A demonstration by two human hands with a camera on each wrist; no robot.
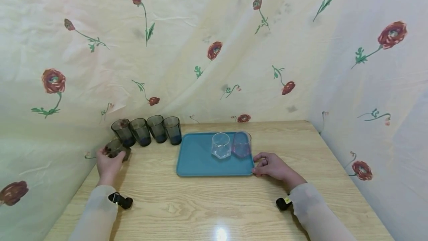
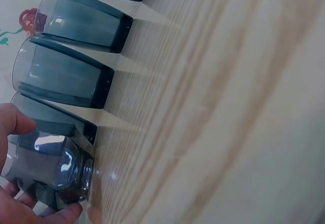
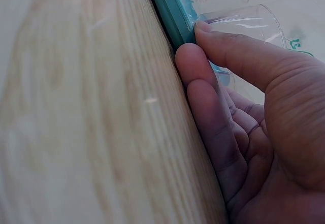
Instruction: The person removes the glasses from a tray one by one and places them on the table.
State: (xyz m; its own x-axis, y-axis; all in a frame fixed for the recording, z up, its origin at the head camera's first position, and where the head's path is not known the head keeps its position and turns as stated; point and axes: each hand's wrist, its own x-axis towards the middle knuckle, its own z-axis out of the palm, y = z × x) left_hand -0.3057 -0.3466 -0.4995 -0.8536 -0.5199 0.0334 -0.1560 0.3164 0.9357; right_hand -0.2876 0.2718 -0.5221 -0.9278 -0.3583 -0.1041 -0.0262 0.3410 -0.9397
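Faceted smoked-glass tumbler [image 2: 45, 158] was gripped by the curled left hand [image 1: 109, 166] beside taller tumblers [image 1: 157, 129]; the blue tray [image 1: 197, 159] was pinched at one edge by the right hand [image 1: 272, 166]. Grasping seemed underway, with clearance from neighbours judged necessary next.

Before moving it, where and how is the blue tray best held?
Probably by both short edges of the tray, coming in low from left and right. It is a flat rectangle, and a clear glass and a pinkish glass stand toward its right end, so gripping both ends should keep it level.
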